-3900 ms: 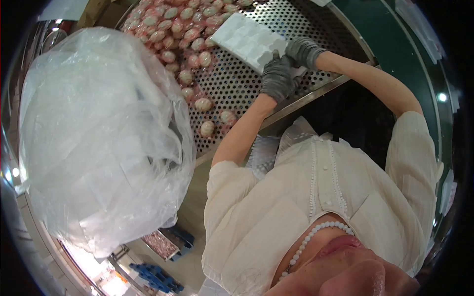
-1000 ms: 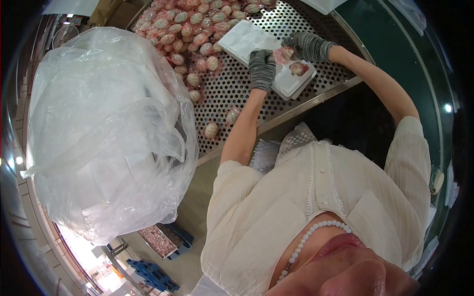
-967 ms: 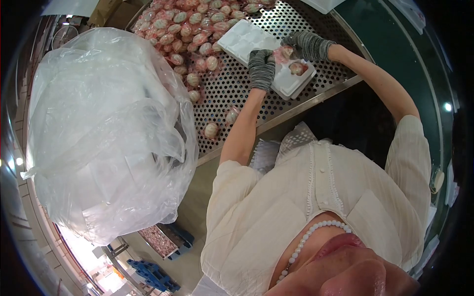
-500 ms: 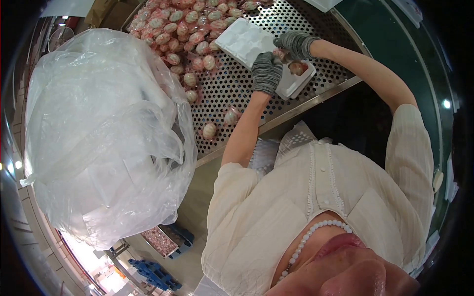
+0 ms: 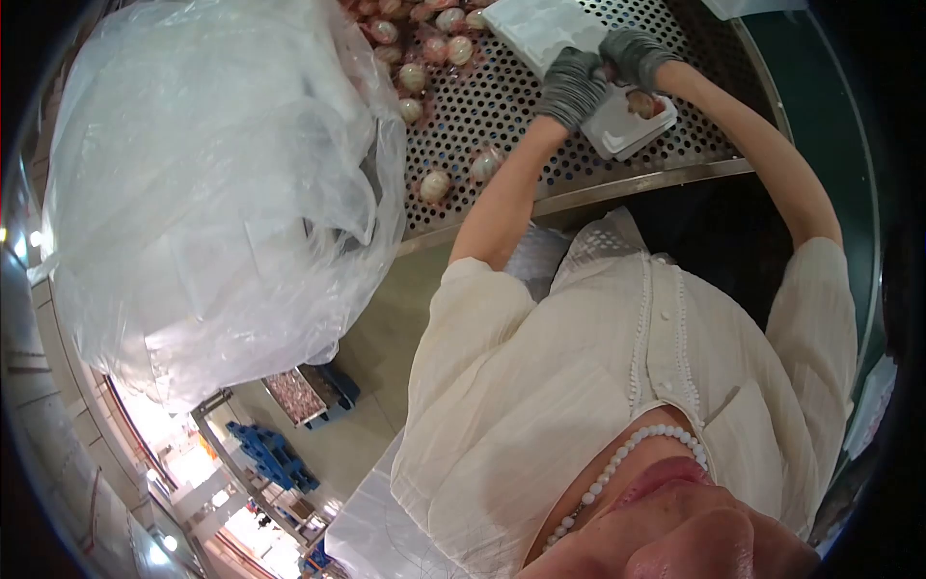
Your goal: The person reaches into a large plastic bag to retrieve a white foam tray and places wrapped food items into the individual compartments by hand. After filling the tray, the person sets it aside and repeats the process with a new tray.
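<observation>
My left hand [image 5: 571, 89], in a grey knitted glove, has its fingers curled in over a white moulded tray. Beside it my right hand [image 5: 637, 60], gloved alike, is closed too. Between their fingertips a bit of a pinkish wrapped pastry [image 5: 607, 73] shows; most of it is hidden. Under the hands lies a white plastic tray [image 5: 617, 135], with a brownish wrapped piece [image 5: 642, 103] in one compartment. Another white tray part [image 5: 545, 29] with rounded hollows lies beyond my left hand.
The perforated metal table [image 5: 492, 121] has a raised metal edge [image 5: 656, 183] toward me. Loose wrapped round pastries [image 5: 434, 186] lie on it, several toward the back left. A large clear plastic bag [image 5: 212, 193] of white trays bulges at the left. Blue carts [image 5: 270, 454] stand on the floor.
The view has tilted, so the table and hands sit higher and farther right in the picture. Both hands stay close together over the tray, the right one now nearer the left.
</observation>
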`<act>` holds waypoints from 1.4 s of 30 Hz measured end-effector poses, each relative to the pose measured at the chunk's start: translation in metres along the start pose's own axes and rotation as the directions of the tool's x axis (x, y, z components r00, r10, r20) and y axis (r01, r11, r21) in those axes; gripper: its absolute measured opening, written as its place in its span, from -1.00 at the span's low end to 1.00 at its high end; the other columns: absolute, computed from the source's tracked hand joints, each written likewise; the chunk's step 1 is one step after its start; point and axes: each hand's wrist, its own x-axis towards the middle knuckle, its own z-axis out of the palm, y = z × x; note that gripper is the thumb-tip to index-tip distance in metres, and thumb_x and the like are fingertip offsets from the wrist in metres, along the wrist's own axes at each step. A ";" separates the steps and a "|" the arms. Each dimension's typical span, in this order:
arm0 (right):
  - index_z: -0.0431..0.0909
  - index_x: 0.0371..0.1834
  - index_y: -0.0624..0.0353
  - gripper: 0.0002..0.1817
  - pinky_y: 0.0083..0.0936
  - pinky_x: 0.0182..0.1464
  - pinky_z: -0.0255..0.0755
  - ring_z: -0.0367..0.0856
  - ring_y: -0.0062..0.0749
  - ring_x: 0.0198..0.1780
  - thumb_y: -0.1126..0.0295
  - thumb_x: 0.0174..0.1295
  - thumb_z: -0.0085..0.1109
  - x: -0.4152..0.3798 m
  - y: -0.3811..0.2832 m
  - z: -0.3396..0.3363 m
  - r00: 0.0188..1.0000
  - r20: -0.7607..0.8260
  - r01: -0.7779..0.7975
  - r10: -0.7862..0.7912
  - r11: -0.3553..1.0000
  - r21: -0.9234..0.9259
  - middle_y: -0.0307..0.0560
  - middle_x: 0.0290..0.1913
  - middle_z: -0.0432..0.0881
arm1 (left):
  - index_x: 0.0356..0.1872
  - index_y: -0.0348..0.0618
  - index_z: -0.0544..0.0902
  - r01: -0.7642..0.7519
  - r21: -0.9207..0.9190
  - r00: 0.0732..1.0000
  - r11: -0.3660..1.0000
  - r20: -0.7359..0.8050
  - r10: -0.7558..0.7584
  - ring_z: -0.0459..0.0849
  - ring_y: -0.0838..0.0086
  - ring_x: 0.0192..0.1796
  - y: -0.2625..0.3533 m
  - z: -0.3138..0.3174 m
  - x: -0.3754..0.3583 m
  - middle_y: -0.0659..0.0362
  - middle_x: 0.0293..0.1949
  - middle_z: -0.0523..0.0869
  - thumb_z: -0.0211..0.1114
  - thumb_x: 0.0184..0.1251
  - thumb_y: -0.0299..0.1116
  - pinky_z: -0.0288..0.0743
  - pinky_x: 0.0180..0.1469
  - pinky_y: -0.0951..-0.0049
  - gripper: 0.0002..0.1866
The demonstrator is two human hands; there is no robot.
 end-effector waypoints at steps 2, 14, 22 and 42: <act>0.45 -0.58 0.27 -0.92 -0.61 -0.55 0.26 0.31 -0.52 -0.63 0.48 -0.09 0.01 -0.010 0.012 0.020 0.993 -0.115 0.056 -0.035 0.980 0.190 -0.14 -0.64 0.43 | -0.36 -0.20 0.53 -0.184 -0.112 0.968 0.977 -0.194 0.160 0.55 0.35 -0.37 -0.009 -0.026 -0.009 0.02 -0.39 0.56 0.13 -0.08 -0.47 0.42 -0.28 0.46 -0.81; 0.48 -0.36 0.16 -0.82 -0.48 -0.44 0.37 0.46 -0.46 -0.54 0.30 0.07 -0.01 -0.033 0.007 0.031 0.898 -0.410 0.020 0.161 0.915 0.404 -0.08 -0.54 0.52 | -0.22 -0.28 0.44 0.082 0.491 0.643 0.867 0.639 -0.422 0.53 0.24 -0.24 -0.057 -0.094 -0.116 -0.02 -0.30 0.55 0.30 -0.26 -0.21 0.42 -0.19 0.37 -0.49; 0.36 -0.06 0.14 -0.57 -0.47 -0.12 0.32 0.45 -0.34 -0.17 0.24 -0.03 0.09 -0.078 -0.020 0.004 0.888 -0.393 0.161 0.238 0.639 0.752 -0.06 -0.18 0.46 | -0.24 -0.16 0.43 0.434 -0.820 0.868 0.373 0.269 -0.417 0.49 0.54 -0.38 -0.033 -0.096 -0.072 0.23 -0.37 0.50 0.13 0.07 -0.29 0.42 -0.39 0.58 -0.75; 0.37 -0.13 0.25 -0.44 -0.54 -0.27 0.38 0.47 -0.45 -0.40 0.12 -0.17 0.23 -0.066 -0.052 -0.038 0.859 -0.326 0.116 0.394 0.472 0.874 -0.08 -0.37 0.51 | -0.25 -0.22 0.48 0.398 -0.913 0.780 0.095 0.281 -0.559 0.53 0.48 -0.49 0.013 -0.028 0.007 0.16 -0.42 0.55 0.16 0.07 -0.31 0.45 -0.57 0.54 -0.75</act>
